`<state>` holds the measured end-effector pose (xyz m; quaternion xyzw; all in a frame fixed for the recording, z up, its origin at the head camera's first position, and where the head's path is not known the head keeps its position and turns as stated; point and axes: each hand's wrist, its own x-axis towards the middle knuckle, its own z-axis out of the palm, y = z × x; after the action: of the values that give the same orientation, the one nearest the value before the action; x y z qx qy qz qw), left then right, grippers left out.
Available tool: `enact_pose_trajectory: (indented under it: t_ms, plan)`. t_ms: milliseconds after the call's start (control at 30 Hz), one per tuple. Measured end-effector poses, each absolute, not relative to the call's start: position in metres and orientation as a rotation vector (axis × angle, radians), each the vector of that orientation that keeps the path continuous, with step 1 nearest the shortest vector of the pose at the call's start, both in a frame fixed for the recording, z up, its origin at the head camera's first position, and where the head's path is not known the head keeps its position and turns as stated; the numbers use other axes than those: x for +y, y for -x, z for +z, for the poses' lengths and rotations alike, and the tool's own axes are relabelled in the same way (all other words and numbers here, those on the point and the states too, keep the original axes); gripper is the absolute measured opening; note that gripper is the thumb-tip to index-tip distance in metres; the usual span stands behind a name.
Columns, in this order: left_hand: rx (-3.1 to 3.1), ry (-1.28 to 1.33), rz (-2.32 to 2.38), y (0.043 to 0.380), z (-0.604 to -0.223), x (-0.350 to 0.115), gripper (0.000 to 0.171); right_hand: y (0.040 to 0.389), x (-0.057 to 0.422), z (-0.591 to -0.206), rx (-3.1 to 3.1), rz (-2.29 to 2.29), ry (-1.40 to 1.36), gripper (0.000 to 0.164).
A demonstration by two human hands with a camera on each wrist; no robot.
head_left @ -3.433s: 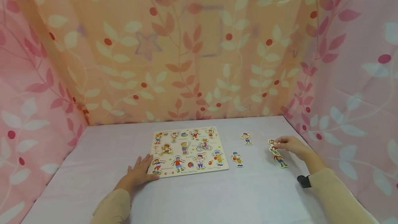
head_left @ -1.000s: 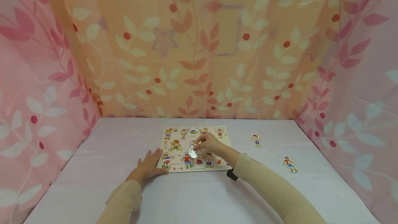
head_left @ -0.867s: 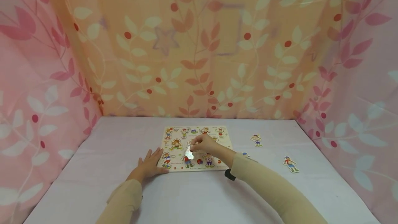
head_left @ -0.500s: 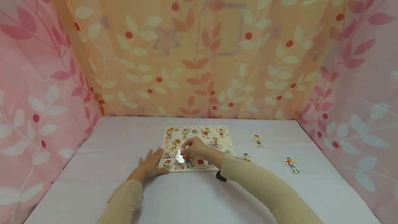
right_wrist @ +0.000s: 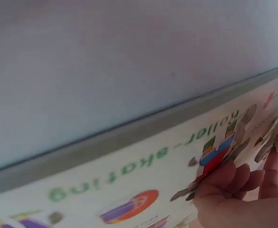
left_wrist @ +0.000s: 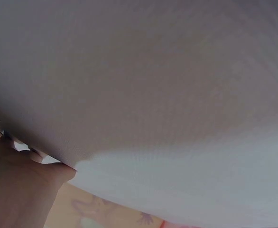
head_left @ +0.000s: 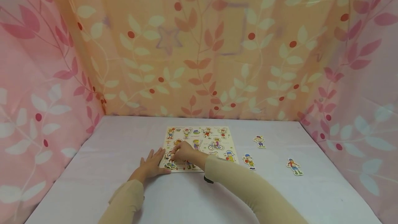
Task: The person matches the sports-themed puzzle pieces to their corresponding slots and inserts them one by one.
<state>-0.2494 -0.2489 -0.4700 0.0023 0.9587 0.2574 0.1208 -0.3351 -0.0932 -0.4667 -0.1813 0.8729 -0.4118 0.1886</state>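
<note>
A wooden puzzle board (head_left: pixel 203 149) printed with children at sports lies flat on the table. My right hand (head_left: pixel 186 153) is over its lower left part and pinches a child-shaped puzzle piece (head_left: pixel 170 163) at the skateboard picture. In the right wrist view the same hand (right_wrist: pixel 243 194) has its fingertips at that piece (right_wrist: pixel 274 130), beside the roller-skating figure (right_wrist: pixel 218 147). How deep the piece sits cannot be seen. My left hand (head_left: pixel 151 164) lies with fingers spread at the board's left edge; the left wrist view shows only part of this hand (left_wrist: pixel 25 185).
Right of the board lie loose puzzle pieces: one in a purple cap (head_left: pixel 259 141), one in a blue cap (head_left: pixel 249 161) and one in a red top (head_left: pixel 294 167). Floral curtains (head_left: pixel 199 54) enclose the white table (head_left: pixel 186 199) at back and sides.
My right hand has picked up a piece at the far right and carried it left across the board to the lower left corner, turning its shiny side away. My left hand stays at the board's edge.
</note>
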Motion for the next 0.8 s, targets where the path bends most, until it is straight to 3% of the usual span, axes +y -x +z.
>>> enact_pose_trajectory:
  t_ms: [467, 800]
  plan:
    - [2.794, -0.011, 0.728, 0.251, -0.467, -0.247, 0.097, 0.329, -0.101, -0.451, 2.524, -0.872, 0.645, 0.006]
    - [2.805, -0.022, 0.718, 0.251, -0.472, -0.251, 0.099, 0.333, -0.078, -0.464, 2.387, -1.182, 0.591, 0.022]
